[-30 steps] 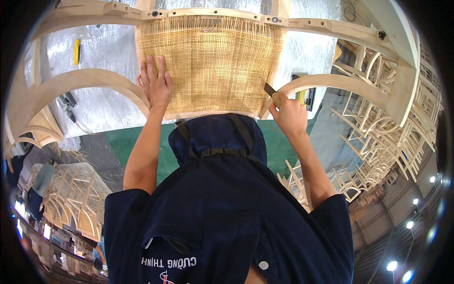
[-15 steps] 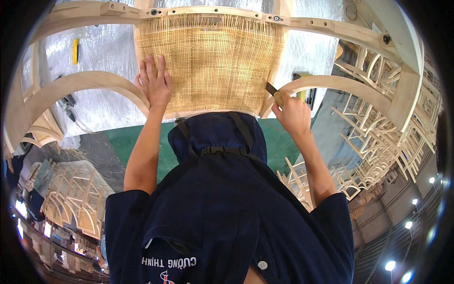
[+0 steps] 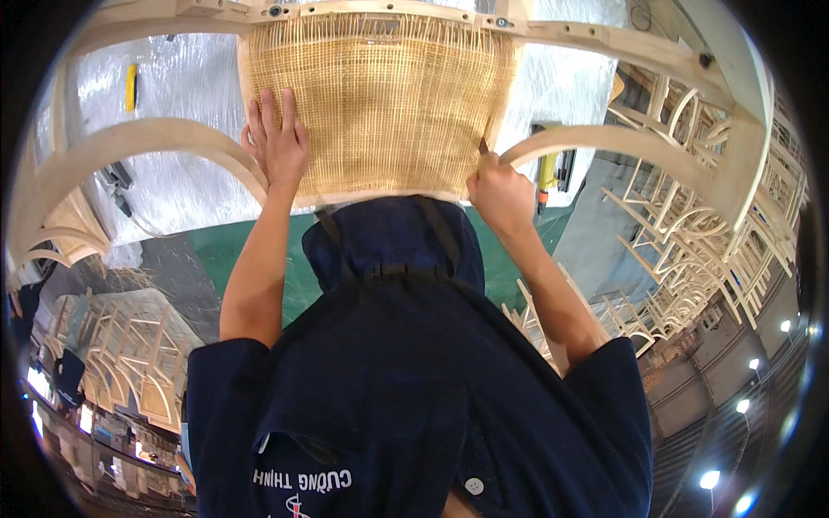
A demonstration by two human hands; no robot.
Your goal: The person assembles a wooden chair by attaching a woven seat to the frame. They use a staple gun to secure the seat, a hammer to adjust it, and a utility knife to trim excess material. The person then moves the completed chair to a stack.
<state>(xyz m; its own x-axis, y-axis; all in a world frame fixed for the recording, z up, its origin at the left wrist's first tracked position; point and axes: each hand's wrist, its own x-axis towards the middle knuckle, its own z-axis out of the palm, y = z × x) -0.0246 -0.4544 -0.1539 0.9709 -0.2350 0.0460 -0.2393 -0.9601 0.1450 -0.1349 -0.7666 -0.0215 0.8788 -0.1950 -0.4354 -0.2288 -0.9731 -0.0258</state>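
Note:
A panel of woven rattan cane [image 3: 389, 112] stretches across a pale wooden chair frame [image 3: 596, 34], its loose strand ends standing up along the far edge. My left hand [image 3: 281, 147] lies on the panel's left edge, fingers stretched out and apart. At the right edge, near the front corner, my right hand [image 3: 503, 192] is wrapped round a knife [image 3: 484, 147]. The dark blade points away from me and meets the cane beside the frame rail. Most of its handle is hidden in my fist.
Curved wooden arms [image 3: 164, 134] rise on both sides. Clear plastic wrap covers the worktable [image 3: 190, 86]. A yellow tool [image 3: 131, 86] lies at left, a corded power tool [image 3: 119, 190] nearer, and a yellow-and-black tool [image 3: 548, 177] at right. Stacked chair frames [image 3: 682, 259] fill the right side.
My right hand has moved left and slightly forward with the knife, turning so its blade stands more upright. The left hand keeps its place on the cane. The whole view has shifted slightly.

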